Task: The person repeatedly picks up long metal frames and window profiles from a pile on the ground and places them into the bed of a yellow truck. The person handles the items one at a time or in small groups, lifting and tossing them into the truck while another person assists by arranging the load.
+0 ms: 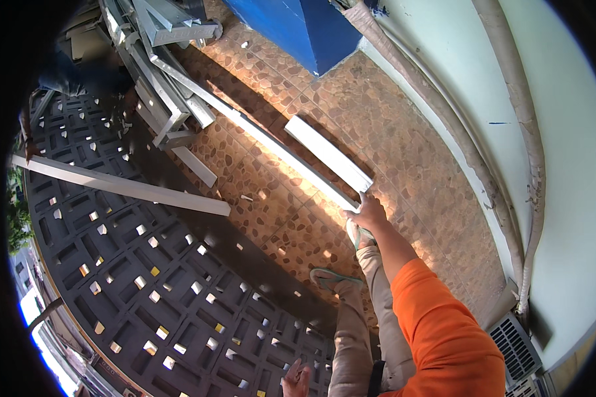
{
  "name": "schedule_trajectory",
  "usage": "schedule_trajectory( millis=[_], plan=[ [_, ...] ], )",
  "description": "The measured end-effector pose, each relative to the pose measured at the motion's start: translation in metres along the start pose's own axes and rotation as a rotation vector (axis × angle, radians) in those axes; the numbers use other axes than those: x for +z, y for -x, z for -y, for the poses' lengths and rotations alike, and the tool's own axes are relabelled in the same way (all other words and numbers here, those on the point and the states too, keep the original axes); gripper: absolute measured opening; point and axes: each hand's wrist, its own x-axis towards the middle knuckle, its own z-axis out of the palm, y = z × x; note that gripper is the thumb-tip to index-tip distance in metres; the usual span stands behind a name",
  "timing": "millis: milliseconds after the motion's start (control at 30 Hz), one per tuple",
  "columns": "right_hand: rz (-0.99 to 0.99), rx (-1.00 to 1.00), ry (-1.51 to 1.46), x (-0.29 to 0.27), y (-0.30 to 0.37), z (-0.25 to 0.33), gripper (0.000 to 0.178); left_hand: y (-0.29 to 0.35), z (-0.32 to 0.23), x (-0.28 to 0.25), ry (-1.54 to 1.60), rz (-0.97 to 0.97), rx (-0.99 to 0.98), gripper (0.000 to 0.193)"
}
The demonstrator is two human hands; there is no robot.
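Observation:
My right hand (369,215), at the end of an orange sleeve, is closed on the near end of a long pale bar (271,143). The bar slants away to the upper left, toward a stack of metal frames. Just beyond that hand, a shorter white bar (328,153) lies on the floor. My left hand (296,380) is low in the picture, beside my leg and in front of the dark lattice wall. Its fingers are partly spread, and I see nothing in it.
Metal frames (172,99) are piled at the upper left. Nearby, another person's hand (30,149) holds a white plank (126,188). A dark lattice wall (179,271) runs along the left. A blue block (291,30), wrapped pipes (444,112) and a vent grille (515,347) border the pebble-patterned floor.

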Motion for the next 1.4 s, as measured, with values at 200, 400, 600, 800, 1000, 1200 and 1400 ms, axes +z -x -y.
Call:
schedule_trajectory(
  millis=[200, 400, 600, 800, 1000, 1200, 1400],
  plan=[
    [-0.142, 0.021, 0.026, 0.017, -0.073, -0.016, 0.104, -0.012, 0.032, 0.028, -0.177, 0.045, -0.002, 0.041],
    [-0.296, -0.050, 0.140, 0.033, -0.133, -0.014, 0.107, -0.008, 0.100, 0.030, -0.228, 0.132, -0.036, 0.038],
    [-0.231, -0.077, 0.175, 0.043, -0.155, 0.000, 0.118, -0.011, 0.136, 0.043, 0.067, 0.112, -0.258, 0.038],
    [-0.123, -0.181, -0.608, 0.023, -0.123, 0.014, 0.100, -0.014, 0.174, 0.061, 0.631, 0.092, -0.500, 0.046],
    [0.074, -0.314, -0.587, 0.035, -0.099, 0.020, 0.093, -0.021, 0.175, 0.076, 0.742, 0.073, -0.543, 0.046],
    [-0.060, -0.351, 0.007, 0.083, -0.132, 0.042, 0.095, -0.021, 0.155, 0.062, 0.773, 0.094, -0.573, 0.046],
    [-0.262, -0.167, 0.088, 0.116, -0.130, 0.065, 0.082, -0.026, 0.187, 0.078, 0.781, 0.112, -0.573, 0.046]
  ],
)
